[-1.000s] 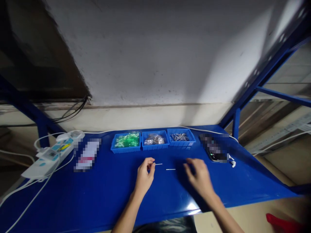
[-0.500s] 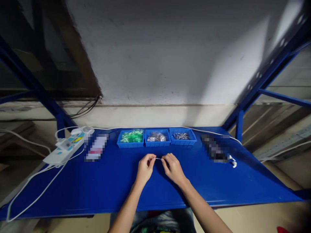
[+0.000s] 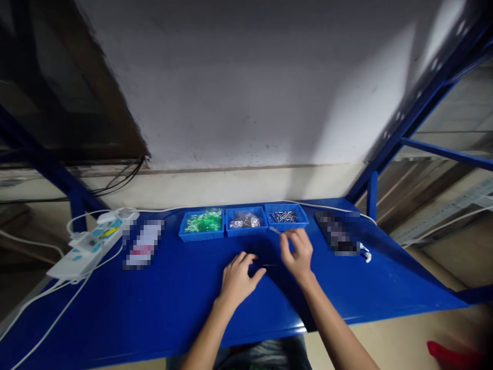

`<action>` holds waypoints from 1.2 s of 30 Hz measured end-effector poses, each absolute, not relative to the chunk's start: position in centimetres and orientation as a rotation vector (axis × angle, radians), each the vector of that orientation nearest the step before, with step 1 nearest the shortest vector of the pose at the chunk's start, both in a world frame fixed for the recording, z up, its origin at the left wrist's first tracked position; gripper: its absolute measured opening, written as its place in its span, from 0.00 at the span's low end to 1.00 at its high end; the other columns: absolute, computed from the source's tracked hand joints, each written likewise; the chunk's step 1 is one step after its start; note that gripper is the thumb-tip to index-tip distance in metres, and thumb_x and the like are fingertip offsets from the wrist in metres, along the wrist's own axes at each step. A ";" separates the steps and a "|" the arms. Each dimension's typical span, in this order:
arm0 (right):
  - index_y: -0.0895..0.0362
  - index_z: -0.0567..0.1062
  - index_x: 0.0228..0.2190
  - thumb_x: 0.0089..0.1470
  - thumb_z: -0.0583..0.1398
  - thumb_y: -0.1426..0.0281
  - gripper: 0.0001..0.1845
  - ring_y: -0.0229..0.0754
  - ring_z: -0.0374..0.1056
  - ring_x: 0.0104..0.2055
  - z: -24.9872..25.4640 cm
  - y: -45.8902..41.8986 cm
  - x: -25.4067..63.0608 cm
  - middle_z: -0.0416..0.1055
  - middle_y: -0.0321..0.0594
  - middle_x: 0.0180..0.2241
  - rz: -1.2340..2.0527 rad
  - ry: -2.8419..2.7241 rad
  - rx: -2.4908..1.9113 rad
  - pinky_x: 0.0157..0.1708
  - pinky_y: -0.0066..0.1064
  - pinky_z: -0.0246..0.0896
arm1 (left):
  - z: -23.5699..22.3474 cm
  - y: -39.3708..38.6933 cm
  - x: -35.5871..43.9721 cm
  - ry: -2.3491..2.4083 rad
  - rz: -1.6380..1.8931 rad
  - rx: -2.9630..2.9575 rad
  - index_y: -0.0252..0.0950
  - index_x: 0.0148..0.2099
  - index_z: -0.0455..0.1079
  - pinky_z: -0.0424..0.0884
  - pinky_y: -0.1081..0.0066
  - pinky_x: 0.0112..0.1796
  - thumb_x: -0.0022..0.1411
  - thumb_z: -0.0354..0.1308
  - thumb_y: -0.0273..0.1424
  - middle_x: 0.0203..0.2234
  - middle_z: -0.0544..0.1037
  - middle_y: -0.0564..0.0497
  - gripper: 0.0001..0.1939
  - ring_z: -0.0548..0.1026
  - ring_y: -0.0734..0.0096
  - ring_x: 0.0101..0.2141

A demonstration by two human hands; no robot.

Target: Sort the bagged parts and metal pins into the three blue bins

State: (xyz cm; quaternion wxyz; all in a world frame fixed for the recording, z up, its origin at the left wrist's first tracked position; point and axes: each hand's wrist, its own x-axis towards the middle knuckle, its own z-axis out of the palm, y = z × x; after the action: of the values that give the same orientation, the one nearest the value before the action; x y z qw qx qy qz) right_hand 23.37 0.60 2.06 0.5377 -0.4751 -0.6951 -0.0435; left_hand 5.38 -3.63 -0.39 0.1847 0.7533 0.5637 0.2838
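My left hand (image 3: 239, 280) rests low over the blue table with thumb and fingers apart, holding nothing. Just right of its thumb lies a small thin object (image 3: 269, 265), too small to make out. My right hand (image 3: 297, 253) is raised in front of the right-hand bin, fingers pinched on a thin, pale, stick-like piece (image 3: 275, 230) that points left. Behind the hands stand three blue bins in a row: one with green and clear plastic pieces (image 3: 206, 221), one with small clear packets (image 3: 245, 220), and one with thin metal pins or screws (image 3: 284, 216).
On the left lie a white power strip (image 3: 92, 244) with cables and a blurred phone-like object (image 3: 144, 244). A dark pixelated object (image 3: 335, 233) and white earphones (image 3: 365, 253) lie on the right. Blue metal posts (image 3: 372, 195) rise at the sides, and a wall stands behind.
My hands have come apart from holding a thin piece between them. The right hand has moved up and right with a thin piece; the left has opened. The view has shifted slightly.
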 end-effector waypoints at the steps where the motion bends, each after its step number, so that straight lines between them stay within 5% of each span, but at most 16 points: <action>1: 0.56 0.70 0.27 0.55 0.54 0.71 0.07 0.42 0.61 0.33 2.6 1.5 24.0 0.67 0.40 0.27 -0.179 -1.595 -1.206 0.36 0.35 0.57 | -0.3 -3.6 5.8 1.590 0.737 2.179 0.45 0.45 0.67 0.66 0.69 0.37 0.57 0.57 0.39 0.38 0.73 0.53 0.14 0.72 0.65 0.39; 7: 0.59 0.71 0.40 0.54 0.56 0.62 0.16 0.51 0.60 0.41 2.4 3.3 25.4 0.68 0.48 0.38 -0.274 -1.582 -1.692 0.38 0.41 0.57 | -0.4 -3.0 7.2 1.530 0.596 2.334 0.42 0.36 0.68 0.65 0.69 0.37 0.62 0.51 0.31 0.36 0.71 0.53 0.04 0.71 0.68 0.38; 14: 0.55 0.69 0.38 0.58 0.53 0.68 0.07 0.43 0.62 0.38 -1.0 -3.1 22.0 0.68 0.41 0.36 0.246 -2.062 -1.287 0.40 0.36 0.56 | -1.0 -1.4 5.2 1.389 0.837 2.129 0.37 0.32 0.65 0.64 0.71 0.37 0.67 0.42 0.31 0.30 0.70 0.51 0.14 0.70 0.70 0.34; 36: 0.56 0.70 0.25 0.58 0.50 0.66 0.14 0.41 0.63 0.31 1.8 0.5 21.3 0.68 0.41 0.26 0.028 -1.899 -1.257 0.34 0.32 0.56 | -1.0 -1.9 4.3 1.492 1.069 1.843 0.36 0.18 0.60 0.63 0.73 0.30 0.68 0.38 0.36 0.17 0.69 0.52 0.26 0.70 0.73 0.24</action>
State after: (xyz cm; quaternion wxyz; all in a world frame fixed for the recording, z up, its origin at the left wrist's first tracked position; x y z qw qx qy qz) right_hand 21.32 0.49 1.83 0.4186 -0.5014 -0.7572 0.0113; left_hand 4.27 -1.91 -1.04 0.2672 0.6828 0.5528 0.3960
